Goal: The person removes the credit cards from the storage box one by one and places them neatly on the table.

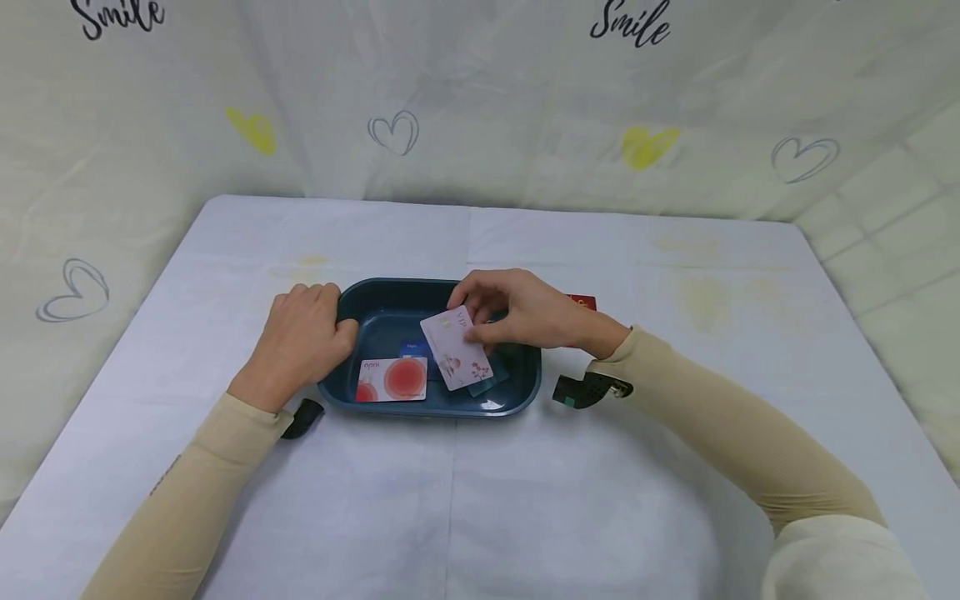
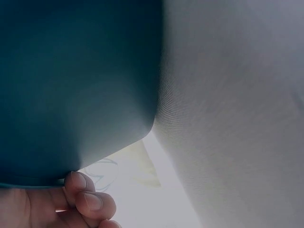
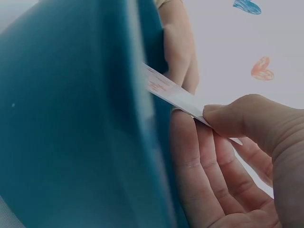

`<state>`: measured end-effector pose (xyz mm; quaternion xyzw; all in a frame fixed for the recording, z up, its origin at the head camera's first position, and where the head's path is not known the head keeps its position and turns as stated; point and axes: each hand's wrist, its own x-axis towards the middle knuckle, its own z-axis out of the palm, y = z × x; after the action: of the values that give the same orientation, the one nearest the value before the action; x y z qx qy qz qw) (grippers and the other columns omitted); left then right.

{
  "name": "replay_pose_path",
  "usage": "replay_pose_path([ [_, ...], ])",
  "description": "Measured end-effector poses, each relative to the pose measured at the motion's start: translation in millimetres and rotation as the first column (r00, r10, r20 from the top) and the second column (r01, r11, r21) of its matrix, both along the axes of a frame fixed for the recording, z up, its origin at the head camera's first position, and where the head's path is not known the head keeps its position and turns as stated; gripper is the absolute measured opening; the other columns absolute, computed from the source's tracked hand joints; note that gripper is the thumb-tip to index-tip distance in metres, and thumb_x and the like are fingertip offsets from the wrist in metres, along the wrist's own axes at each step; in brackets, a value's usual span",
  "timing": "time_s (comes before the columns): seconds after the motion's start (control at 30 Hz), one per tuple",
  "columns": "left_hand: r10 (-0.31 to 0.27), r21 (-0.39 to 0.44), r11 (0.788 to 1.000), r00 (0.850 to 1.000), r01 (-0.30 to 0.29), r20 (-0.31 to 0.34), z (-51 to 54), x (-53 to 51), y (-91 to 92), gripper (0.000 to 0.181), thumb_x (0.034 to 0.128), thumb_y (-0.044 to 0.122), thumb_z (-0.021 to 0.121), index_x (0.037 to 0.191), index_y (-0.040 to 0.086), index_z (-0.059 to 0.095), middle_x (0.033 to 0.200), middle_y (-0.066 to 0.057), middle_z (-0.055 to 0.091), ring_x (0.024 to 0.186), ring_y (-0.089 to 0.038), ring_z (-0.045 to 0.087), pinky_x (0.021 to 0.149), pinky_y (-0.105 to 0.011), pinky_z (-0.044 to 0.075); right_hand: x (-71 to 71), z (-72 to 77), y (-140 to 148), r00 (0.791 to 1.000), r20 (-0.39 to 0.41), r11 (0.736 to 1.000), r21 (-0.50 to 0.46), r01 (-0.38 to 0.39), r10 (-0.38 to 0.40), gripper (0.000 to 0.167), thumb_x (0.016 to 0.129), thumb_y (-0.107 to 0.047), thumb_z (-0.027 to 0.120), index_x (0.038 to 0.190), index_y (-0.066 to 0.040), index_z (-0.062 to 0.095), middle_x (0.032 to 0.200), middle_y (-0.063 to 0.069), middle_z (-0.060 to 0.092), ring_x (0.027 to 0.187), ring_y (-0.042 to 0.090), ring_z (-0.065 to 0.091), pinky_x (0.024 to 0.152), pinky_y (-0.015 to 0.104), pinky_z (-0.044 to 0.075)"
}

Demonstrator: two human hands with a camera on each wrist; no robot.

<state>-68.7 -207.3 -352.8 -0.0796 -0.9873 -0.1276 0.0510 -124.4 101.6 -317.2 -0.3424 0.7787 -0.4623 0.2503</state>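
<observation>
A dark teal tray lies on the table, with a white card bearing red circles and a blue card in it. My left hand grips the tray's left rim; in the left wrist view its curled fingers are at the edge of the tray. Over the tray, my right hand pinches a pale pink VIP card between thumb and fingers. The right wrist view shows that card edge-on in the right hand. A translucent card lies partly beneath it.
A red item lies right of the tray, partly hidden behind my right wrist. White cloth covers the table, and a curtain with hearts hangs behind it.
</observation>
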Motion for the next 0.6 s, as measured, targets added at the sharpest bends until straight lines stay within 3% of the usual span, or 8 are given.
replay_pose_path([
  [0.6,-0.011,0.005,1.000,1.000,0.011,0.003,0.0,0.1,-0.3,0.020,0.0894,0.018,0.044,0.077,0.004,0.050,0.066,-0.010,0.046,0.068,-0.029,0.046,0.064,-0.037,0.033,5.6,9.9,17,0.998,0.033,0.998,-0.018,0.056,-0.056,0.036,0.090,-0.005,0.076,0.123,-0.012,0.064,0.106,0.011,0.070,0.090,0.027,0.067,0.075,0.054,0.062],
])
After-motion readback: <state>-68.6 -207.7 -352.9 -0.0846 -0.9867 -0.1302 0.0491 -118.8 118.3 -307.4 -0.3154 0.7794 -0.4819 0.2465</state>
